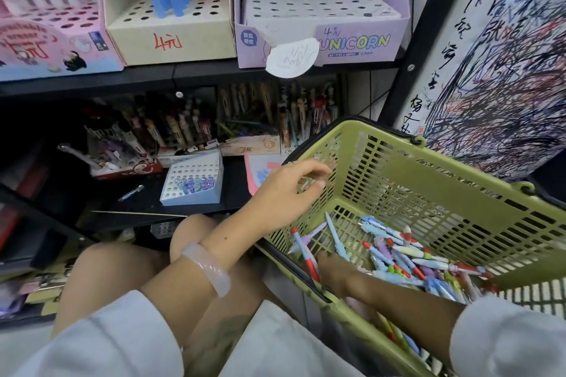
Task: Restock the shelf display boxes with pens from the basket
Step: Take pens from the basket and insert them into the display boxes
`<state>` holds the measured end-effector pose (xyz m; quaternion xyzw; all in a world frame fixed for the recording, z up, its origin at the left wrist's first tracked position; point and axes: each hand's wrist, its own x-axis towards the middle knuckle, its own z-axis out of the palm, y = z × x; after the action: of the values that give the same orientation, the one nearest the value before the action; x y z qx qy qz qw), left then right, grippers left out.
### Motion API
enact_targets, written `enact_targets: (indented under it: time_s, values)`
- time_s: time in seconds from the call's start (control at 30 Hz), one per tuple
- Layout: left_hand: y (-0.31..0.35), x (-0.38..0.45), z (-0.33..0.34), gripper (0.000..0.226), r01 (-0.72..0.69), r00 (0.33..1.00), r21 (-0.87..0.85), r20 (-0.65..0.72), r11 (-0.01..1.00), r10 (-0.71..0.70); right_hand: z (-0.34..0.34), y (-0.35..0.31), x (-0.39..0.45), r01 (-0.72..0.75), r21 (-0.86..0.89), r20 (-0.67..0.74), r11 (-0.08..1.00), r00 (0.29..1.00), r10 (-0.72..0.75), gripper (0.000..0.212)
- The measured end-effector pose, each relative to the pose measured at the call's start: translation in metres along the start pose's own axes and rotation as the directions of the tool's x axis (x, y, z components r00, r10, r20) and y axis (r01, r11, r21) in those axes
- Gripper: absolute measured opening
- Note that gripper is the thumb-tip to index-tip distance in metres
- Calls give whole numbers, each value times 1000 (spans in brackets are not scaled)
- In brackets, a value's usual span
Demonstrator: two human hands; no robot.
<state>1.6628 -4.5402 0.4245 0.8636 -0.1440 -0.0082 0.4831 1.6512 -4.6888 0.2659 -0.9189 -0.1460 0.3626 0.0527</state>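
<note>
The lilac box (361, 40) on the upper shelf (199, 73) reads "UNICORN" in coloured letters, with "4元" handwritten above it; a white scribbled paper (291, 59) hangs off its front. Five pastel pens stand along its back row and a purple cluster stands at the right; most of its holes show bare. Beside it, the cream box (171, 37) has "4元" in red marker and holds blue and red pens. A pink box (52, 40) stands at the far left, its writing too warped to read. On the lower shelf, a small white box (193, 184) holds a few purple-blue pens in its front rows, and a loose pen (131, 193) lies just left of it. A box further back bears "3元" and a round "6".

The green basket (428, 180) sits tilted at the right, with the pens (407, 257) heaped in its bottom, too many and tangled to count. The left hand (284, 190) is at the basket's near rim, fingers loosely spread, holding nothing. The right hand (340, 272) reaches into the basket, touching the pile's left edge; its fingers are mostly hidden, so I cannot tell whether they grip a pen.
</note>
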Motion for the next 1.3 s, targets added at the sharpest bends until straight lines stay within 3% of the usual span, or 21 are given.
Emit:
enact_targets:
  time_s: [0.2,0.43,0.53,0.7,0.8,0.9,0.97,1.03,1.13,1.3]
  values:
    - [1,1,0,21,3,1000,-9,-2,1000,-3,4,2,2,15,140,-24,990,1000,-12,15]
    - [5,0,0,19,-3,1000,-29,6,1000,3,-4,7,-1,59,148,22,987,998,-63,31]
    - [5,0,0,20,-9,1000,-18,3,1000,9,-12,16,-8,98,322,2,942,995,-104,30]
    - [8,1,2,22,20,1000,-18,9,1000,-20,-48,36,-39,202,647,-164,735,979,-125,15]
    - [11,4,9,25,131,991,-39,29,991,-129,-90,41,-57,272,778,-282,566,957,-73,10]
    - [18,6,19,52,339,927,-132,217,931,-307,-133,33,-75,349,894,-361,281,932,-11,3]
    - [25,8,25,72,446,868,-247,355,860,-348,-153,22,-87,433,900,-434,49,901,-1,6]
    - [32,11,27,66,453,864,-319,389,833,-321,-167,9,-96,498,861,-502,-100,865,-17,8]
    - [40,11,26,10,395,900,-448,363,802,-240,-182,-6,-102,571,812,-574,-119,819,8,9]
    - [39,6,9,5,366,929,-522,259,770,-266,-205,-12,-107,621,762,-620,-182,781,67,20]
